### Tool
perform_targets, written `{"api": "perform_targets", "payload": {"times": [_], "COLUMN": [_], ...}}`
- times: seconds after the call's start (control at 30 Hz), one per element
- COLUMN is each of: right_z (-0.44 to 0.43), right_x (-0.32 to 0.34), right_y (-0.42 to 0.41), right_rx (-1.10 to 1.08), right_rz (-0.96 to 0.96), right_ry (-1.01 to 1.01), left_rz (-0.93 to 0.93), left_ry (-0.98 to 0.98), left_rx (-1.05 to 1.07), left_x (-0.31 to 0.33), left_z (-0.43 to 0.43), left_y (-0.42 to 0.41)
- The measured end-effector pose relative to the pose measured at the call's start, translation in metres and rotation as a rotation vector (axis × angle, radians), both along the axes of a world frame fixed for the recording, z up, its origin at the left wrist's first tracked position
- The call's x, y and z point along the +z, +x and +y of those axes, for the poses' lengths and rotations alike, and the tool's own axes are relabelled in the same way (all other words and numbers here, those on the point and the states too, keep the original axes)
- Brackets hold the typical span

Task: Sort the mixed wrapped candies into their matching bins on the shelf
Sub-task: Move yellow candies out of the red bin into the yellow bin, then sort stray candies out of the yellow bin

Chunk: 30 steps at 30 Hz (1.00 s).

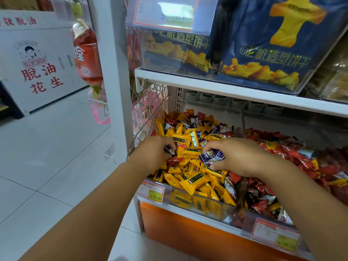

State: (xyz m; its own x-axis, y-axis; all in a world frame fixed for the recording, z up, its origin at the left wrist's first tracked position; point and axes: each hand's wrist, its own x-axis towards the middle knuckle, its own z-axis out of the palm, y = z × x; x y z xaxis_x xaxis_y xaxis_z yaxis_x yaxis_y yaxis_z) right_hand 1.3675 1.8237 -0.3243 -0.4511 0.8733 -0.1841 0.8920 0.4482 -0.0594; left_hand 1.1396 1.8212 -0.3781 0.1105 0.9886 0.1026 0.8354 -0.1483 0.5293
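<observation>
A clear bin (199, 199) on the lower shelf is heaped with yellow wrapped candies (194, 182), mixed with red and purple-white ones. My left hand (152, 154) is over the bin's left side, fingers curled round a small dark-and-white candy (170, 150). My right hand (239, 157) rests on the pile's right side and grips a bunch of purple-white candies (212, 156). To the right, a second clear bin (269, 221) holds mostly red wrapped candies (305, 159), with a few yellow ones among them.
The upper shelf (226, 87) carries clear boxes of blue biscuit bags (263, 44). Price tags (154, 193) hang on the bin fronts above an orange base (188, 234). A white shelf post (113, 72) and a hanging red packet (86, 53) stand left, beside tiled floor (47, 157).
</observation>
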Motion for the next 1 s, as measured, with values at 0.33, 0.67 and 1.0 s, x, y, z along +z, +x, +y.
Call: {"api": "perform_targets", "payload": {"times": [0.33,0.67,1.0], "right_z": [-0.017,-0.106,-0.112], "right_x": [-0.002,0.005,-0.029], "right_y": [0.006,0.153,0.297], "right_rx": [0.009,-0.382,-0.778], "right_rz": [0.375,0.508,0.628], "right_ry": [0.196,0.324,0.485], "left_rz": [-0.148,-0.238,-0.183], "left_ry": [0.048,0.148,0.157], "left_rx": [-0.022,-0.347,-0.621], "left_x": [0.027,0.082,0.063], "left_z": [-0.018,-0.061,-0.034], "left_y": [0.008,0.149,0.368]}}
